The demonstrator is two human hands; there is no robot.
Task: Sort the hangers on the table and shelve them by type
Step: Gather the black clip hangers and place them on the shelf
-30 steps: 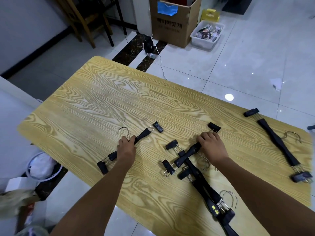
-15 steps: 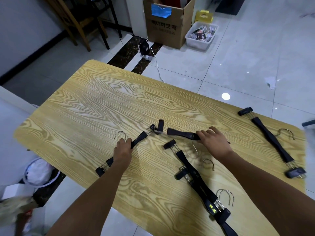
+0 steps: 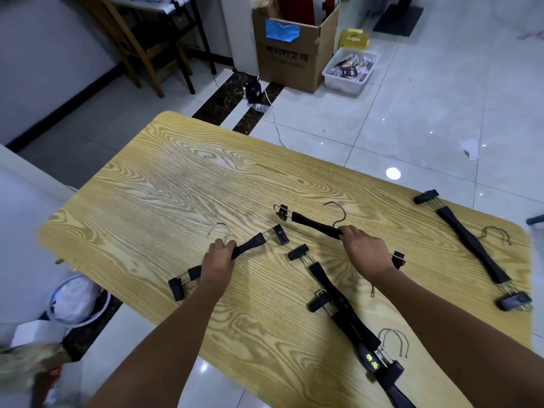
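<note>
The left hand (image 3: pixel 217 260) has its fingers curled tight round the middle of a black clip hanger (image 3: pixel 250 245), which lies at 8 o'clock on the wood-grain desk (image 3: pixel 176 187). The right hand (image 3: pixel 363 250) grips the middle of a second clip hanger (image 3: pixel 315 224) near the desk's centre, hook pointing to 12 o'clock. Overlapped hangers (image 3: pixel 344 307) lie at 5 o'clock, and a lone hanger (image 3: pixel 471 245) at 3 o'clock.

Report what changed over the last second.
The right hand closed round one black clip hanger and drew it out of the central pile, away from the person. The left hand keeps gripping the left hanger; the pile and the far-right hanger lie unmoved.
</note>
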